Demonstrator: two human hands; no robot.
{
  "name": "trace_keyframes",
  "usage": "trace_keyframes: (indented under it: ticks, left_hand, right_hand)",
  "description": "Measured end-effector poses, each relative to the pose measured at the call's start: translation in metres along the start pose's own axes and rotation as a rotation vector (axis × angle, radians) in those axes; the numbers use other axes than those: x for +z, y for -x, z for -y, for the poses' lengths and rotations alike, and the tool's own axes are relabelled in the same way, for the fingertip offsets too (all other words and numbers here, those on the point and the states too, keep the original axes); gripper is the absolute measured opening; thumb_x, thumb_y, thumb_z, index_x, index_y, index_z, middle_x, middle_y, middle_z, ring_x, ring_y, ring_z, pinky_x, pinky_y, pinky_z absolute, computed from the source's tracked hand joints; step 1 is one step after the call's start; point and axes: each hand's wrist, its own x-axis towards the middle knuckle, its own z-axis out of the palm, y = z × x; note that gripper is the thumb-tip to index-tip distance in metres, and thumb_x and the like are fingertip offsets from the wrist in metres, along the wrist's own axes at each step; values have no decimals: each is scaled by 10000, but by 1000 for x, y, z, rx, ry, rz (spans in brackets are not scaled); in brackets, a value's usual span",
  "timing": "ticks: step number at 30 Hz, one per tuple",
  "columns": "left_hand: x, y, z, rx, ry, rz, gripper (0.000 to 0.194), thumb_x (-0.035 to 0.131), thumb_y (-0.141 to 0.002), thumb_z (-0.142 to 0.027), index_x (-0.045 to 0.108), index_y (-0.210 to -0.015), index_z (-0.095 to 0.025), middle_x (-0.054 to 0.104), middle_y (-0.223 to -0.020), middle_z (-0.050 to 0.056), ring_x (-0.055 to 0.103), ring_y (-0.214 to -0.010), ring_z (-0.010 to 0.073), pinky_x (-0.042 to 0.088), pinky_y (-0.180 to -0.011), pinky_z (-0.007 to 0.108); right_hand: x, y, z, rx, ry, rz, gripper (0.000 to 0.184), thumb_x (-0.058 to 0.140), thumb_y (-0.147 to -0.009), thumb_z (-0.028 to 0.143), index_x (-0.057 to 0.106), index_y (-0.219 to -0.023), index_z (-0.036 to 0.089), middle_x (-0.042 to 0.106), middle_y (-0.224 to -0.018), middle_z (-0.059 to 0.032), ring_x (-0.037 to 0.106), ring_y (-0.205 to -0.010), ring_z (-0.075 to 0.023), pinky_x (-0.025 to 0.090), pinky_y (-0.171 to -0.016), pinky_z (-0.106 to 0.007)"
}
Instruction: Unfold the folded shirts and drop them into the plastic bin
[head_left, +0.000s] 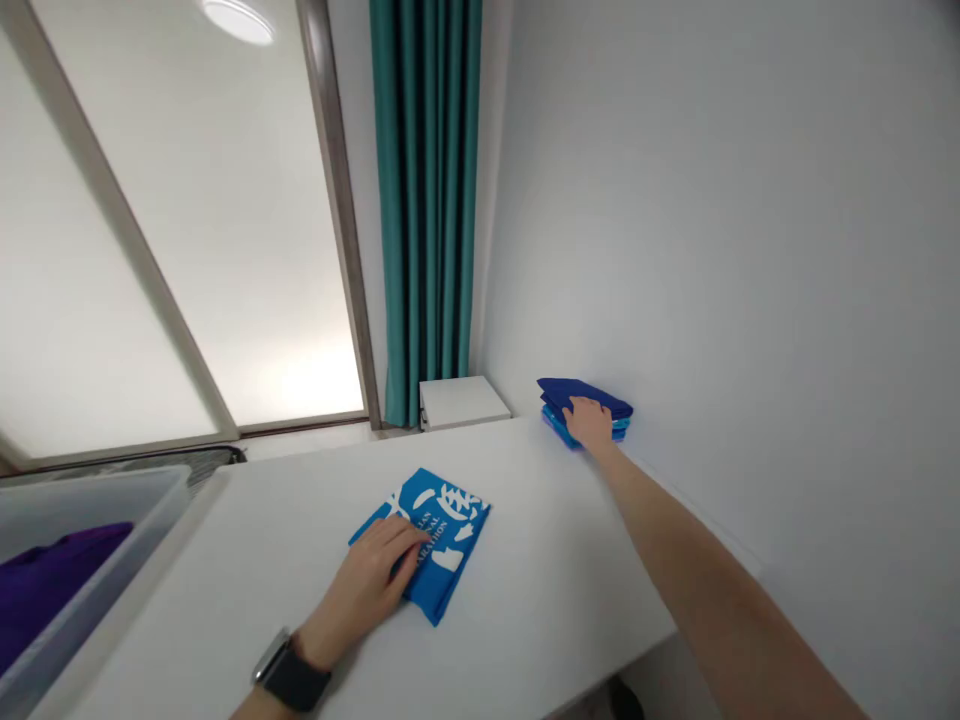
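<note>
left hand point(379, 572) on printed cloth point(450, 525), right hand point(590, 422) on stack point(559, 393)

the left lies slack, thumb apart, over the blue cloth mid-worktop point(525, 560), covering part of its white print; "ian", "nal" and "arathon" show. the right rests atop the blue stack by the wall point(712, 250); whether it grips, i cannot tell. a bin point(176, 492) with purple fabric point(67, 575) flanks the worktop.

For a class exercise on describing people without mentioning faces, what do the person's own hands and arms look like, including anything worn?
The left hand wears no glove; its wrist carries a watch with a dark band and silver-coloured case. The right hand is also ungloved, and the visible right forearm has no sleeve.
</note>
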Motion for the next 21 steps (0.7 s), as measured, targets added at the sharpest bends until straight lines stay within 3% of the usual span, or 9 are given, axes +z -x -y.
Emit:
trace_keyframes:
  ticks: [4, 8, 13, 16, 21]
  left_hand:
    - [-1, -2, -4, -9, 10, 7, 240, 432, -958, -212, 666, -1010, -214, 693, -944, 58, 632, -887, 191, 485, -840, 338]
    - [-4, -4, -6, -74, 21, 45, 252, 436, -953, -235, 681, -1008, -207, 689, -973, 76, 620, -906, 203, 488, -844, 345]
    - [-7, -3, -1, -139, 13, 156, 351, 556, -896, -371, 630, -1210, -234, 616, -1217, 101, 559, -1115, 269, 435, -988, 441]
    - [-9, -2, -1, -144, 12, 272, 567, 654, -806, -499, 568, -1304, -242, 544, -1326, 120, 498, -1206, 320, 373, -1043, 518]
    - [-9, -1, -20, -105, -1, 348, 879, 746, -638, -643, 497, -1365, -216, 505, -1364, 152, 436, -1259, 363, 236, -1108, 596]
  right_hand:
    - [-4, -10, -2, 42, 24, 40, 401, 290, -984, 254, 650, -1071, 100, 681, -1020, -215, 635, -979, -298, 458, -825, -420]
    - [-9, 1, -3, -48, 38, 31, 375, 466, -937, 345, 575, -1207, 110, 620, -1179, -214, 574, -1093, -325, 437, -861, -421]
    - [-12, 22, 2, -134, 6, -12, 457, 507, -896, 229, 478, -1318, 58, 563, -1258, -253, 496, -1188, -343, 350, -966, -461]
    - [-7, 43, 36, -313, -164, -47, 436, 443, -920, 201, 481, -1329, 53, 548, -1297, -251, 459, -1227, -326, 305, -1005, -466]
    - [10, 110, 133, -609, -390, 53, 265, 442, -936, 209, 674, -1063, 228, 714, -1053, -50, 593, -1002, -196, 384, -908, -339]
